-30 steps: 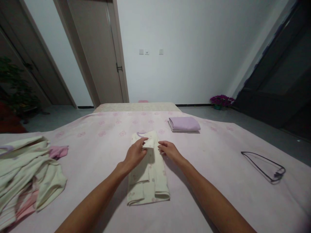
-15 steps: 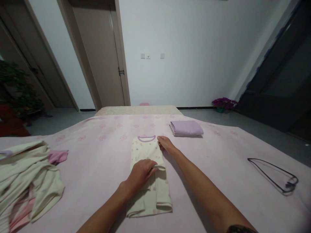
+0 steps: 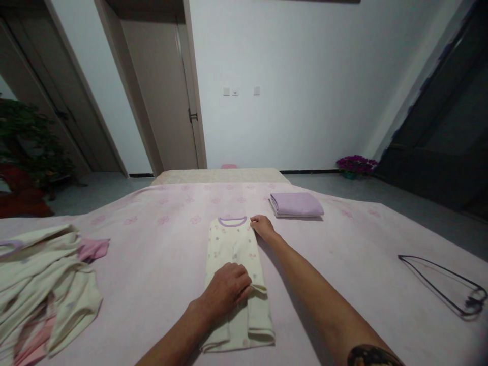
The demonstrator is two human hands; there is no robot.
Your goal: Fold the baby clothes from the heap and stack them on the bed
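A cream long-sleeved shirt (image 3: 232,246) with small printed motifs and a purple neckband lies folded into a narrow strip on the bed, its neck pointing away from me. My left hand (image 3: 231,284) rests across the middle of it, fingers curled over a sleeve end whose edge shows at their right. At the far right shoulder, by the neckband, my right hand (image 3: 263,227) pinches the shirt's edge between thumb and fingers. Part of the shirt's lower left is hidden under my left hand and forearm.
Crumpled cream and pink clothes (image 3: 49,290) lie at the left. A folded lilac cloth (image 3: 296,204) sits beyond my right hand. On the right is a black hanger (image 3: 442,284). The pink-patterned bedsheet (image 3: 152,274) spreads under everything.
My left hand has slid toward me along the shirt, and the sleeve end at its fingers has moved the same way. My right hand stays at the shoulder. The view has shifted slightly.
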